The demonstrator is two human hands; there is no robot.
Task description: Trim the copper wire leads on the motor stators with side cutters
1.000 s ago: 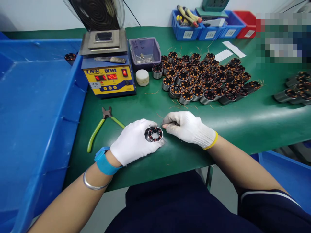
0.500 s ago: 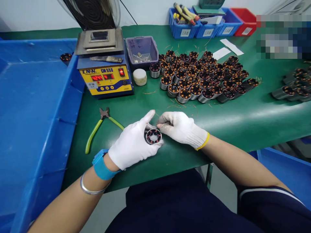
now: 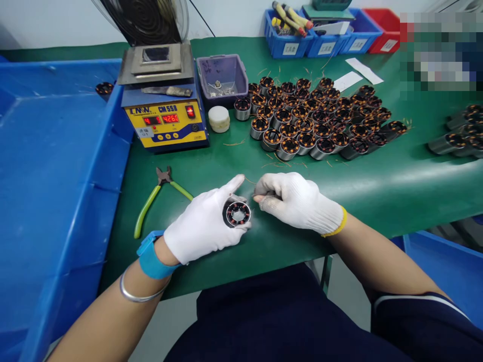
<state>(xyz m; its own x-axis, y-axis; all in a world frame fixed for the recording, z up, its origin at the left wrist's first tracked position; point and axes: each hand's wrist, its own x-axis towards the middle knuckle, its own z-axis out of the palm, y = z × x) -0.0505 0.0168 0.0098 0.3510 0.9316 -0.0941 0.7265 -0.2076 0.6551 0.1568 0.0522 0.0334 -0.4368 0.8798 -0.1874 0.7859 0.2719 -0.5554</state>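
My left hand (image 3: 209, 221), in a white glove, is wrapped round a motor stator (image 3: 247, 213), a short metal cylinder with dark slots and copper windings inside. Its open end faces up toward me. Just to the right, my right hand (image 3: 292, 201), gloved with a yellow cuff, has its thumb and fingers pinched together, apart from the stator. Whatever lies in that pinch is hidden or too thin to make out. Diagonal cutters (image 3: 149, 206) with green handles lie spread on the table left of my left hand.
Many wound stators (image 3: 304, 125) stand grouped on the green table (image 3: 339, 201). Behind the cutters sits a solder pot (image 3: 166, 118) with a lit display, beside a white round container (image 3: 219, 119) and a purple bin (image 3: 222, 75). A large blue tray (image 3: 56, 166) borders the left; blue bins (image 3: 290, 49) line the back.
My right hand has moved right, away from the stator, with its fingers still pinched. My left hand keeps its hold, shifted very slightly left. The solder pot's display digits differ.
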